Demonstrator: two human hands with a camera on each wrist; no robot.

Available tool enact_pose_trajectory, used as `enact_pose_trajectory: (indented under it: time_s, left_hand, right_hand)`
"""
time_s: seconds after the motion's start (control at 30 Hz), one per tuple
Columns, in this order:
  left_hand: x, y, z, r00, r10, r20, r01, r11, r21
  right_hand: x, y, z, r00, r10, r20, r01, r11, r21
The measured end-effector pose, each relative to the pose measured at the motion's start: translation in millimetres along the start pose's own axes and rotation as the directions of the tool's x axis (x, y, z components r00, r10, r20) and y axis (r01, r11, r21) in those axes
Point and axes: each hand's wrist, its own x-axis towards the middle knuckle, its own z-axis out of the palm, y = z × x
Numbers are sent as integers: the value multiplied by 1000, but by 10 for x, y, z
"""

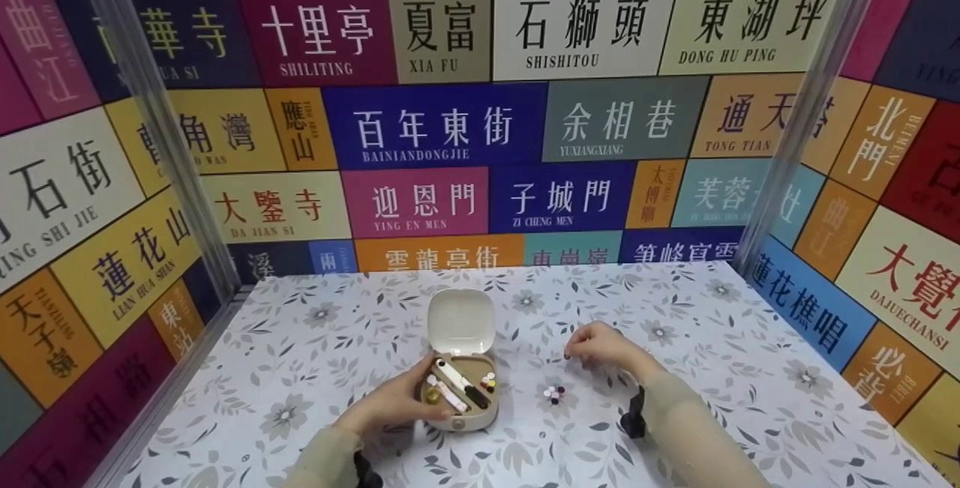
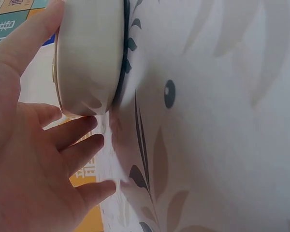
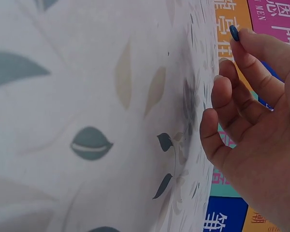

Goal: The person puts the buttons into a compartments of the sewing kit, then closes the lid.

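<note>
An open white case point(image 1: 459, 422) with a raised lid stands on the patterned table. Inside it lie a white tool, a black-ended item, a pinkish item and small colourful pieces. The left hand point(image 1: 390, 400) holds the case at its left side, thumb at the front rim; in the left wrist view this hand point(image 2: 43, 145) has its fingers around the case's wall point(image 2: 89, 53). To the right, the right hand point(image 1: 607, 347) is raised over the table, and in the right wrist view its thumb and index finger pinch a small dark bead point(image 3: 234, 33).
A little cluster of white, pink and dark beads point(image 1: 554, 396) lies between the case and the right hand. The floral tablecloth point(image 1: 315, 368) reaches back to walls point(image 1: 442, 128) covered in coloured signs. Clear posts stand at both back corners.
</note>
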Motion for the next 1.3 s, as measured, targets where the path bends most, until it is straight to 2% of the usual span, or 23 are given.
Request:
enact_pose_trajectory:
  time_s: [0.27, 0.43, 0.6, 0.73, 1.0, 1.3]
  left_hand:
    - [0, 35, -7, 1000, -10, -3, 10, 1000, 0]
    - [0, 71, -8, 999, -45, -6, 45, 999, -31]
    - [3, 86, -19, 997, -75, -2, 75, 997, -11]
    - [15, 70, -19, 997, -71, 0, 71, 997, -5]
    - [-5, 62, -7, 999, -36, 13, 36, 999, 1]
    - [-13, 42, 21, 996, -86, 12, 86, 996, -6]
  right_hand:
    - [4, -6, -4, 1000, 2, -8, -2, 998, 66]
    - [4, -35, -14, 1000, 12, -17, -11, 997, 74]
    - [16, -28, -18, 1000, 21, -20, -20, 997, 80]
    - [19, -23, -17, 1000, 24, -15, -22, 996, 88]
    - [9, -44, -38, 1000, -1, -18, 2, 999, 41]
    - [71, -88, -4, 999, 34, -13, -34, 999, 0]
